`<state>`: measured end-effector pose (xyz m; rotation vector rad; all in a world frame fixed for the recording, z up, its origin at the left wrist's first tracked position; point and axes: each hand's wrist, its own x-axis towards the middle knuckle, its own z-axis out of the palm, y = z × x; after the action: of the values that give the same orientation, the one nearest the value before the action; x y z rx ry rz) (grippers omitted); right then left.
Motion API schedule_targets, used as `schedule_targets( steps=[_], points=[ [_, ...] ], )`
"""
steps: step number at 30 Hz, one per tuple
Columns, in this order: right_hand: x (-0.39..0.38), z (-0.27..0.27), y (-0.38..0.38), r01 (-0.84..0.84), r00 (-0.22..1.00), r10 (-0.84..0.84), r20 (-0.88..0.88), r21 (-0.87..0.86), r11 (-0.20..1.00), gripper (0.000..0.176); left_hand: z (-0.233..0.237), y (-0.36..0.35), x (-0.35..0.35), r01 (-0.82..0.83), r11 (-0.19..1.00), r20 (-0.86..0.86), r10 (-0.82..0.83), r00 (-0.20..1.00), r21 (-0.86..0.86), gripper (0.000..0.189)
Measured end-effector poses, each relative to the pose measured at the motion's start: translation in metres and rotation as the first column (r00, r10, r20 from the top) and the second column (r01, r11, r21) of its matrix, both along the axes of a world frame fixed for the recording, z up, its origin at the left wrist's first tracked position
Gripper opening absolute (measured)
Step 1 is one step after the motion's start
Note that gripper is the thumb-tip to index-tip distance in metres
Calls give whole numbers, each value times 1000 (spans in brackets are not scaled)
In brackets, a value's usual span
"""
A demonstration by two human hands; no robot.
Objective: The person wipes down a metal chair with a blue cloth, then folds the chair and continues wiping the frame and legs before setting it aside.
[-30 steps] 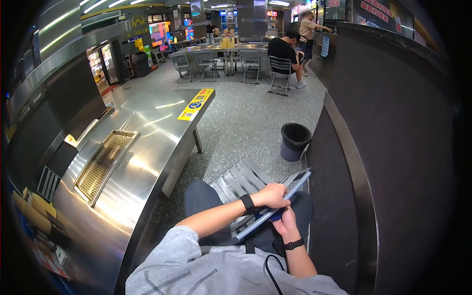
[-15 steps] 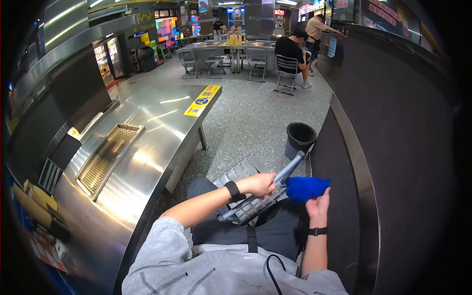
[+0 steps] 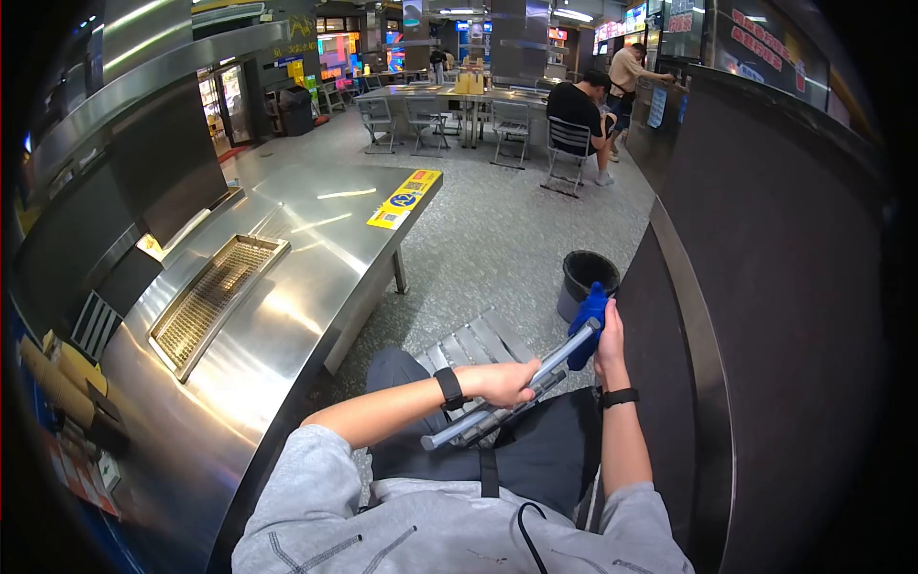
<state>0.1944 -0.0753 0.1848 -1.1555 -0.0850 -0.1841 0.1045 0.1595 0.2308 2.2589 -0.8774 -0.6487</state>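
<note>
A grey metal folding chair (image 3: 475, 346) with a slatted seat stands tilted in front of my knees. My left hand (image 3: 507, 384) is closed around the grey tube of its backrest. At the tube's upper right end, my right hand (image 3: 613, 342) holds a blue cloth (image 3: 593, 304) against the frame. The cloth hangs bunched between my palm and the tube end, and part of my fingers is hidden behind it.
A steel table (image 3: 316, 287) with a grill tray (image 3: 218, 304) is at my left. A dark bin (image 3: 575, 295) stands just beyond the cloth, and a dark panel (image 3: 794, 287) rises at my right. Farther off are a seated person (image 3: 576, 107), a standing person (image 3: 626, 72) and several chairs.
My right hand has moved up and turned, bringing the blue cloth from beside the chair onto the end of its tube. My left hand keeps its grip on the frame.
</note>
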Motion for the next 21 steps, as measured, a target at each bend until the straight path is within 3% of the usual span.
schedule_targets(
  steps=[2, 3, 7, 11, 14, 18, 21],
  points=[
    [1, 0, 7, -47, 999, 47, -2, 63, 997, 43, -12, 3, 1, 25, 999, 96, -21, 995, -41, 32],
    [2, -1, 6, -51, 999, 52, -13, 54, 997, 41, -10, 3, -1, 28, 998, 53, -25, 998, -52, 39],
    [-5, 0, 4, -19, 999, 21, -30, 67, 998, 38, -29, 4, 6, 84, 986, 142, -64, 988, -141, 46],
    [-14, -7, 2, 58, 998, -56, -34, 65, 996, 36, -18, 16, 14, 154, 986, 128, -145, 981, -60, 47],
    [-19, -15, 7, 119, 992, -121, 32, 54, 991, 37, -19, 28, 30, 216, 976, 221, -202, 954, -38, 50],
    [-12, -25, 24, 263, 960, -264, 95, 27, 965, 40, 6, 40, 36, 99, 983, 151, -123, 981, 155, 50],
    [-6, -26, 45, 358, 925, -367, 99, 101, 928, 41, -16, 45, 46, -53, 996, 259, 34, 965, 67, 49]
  ],
)
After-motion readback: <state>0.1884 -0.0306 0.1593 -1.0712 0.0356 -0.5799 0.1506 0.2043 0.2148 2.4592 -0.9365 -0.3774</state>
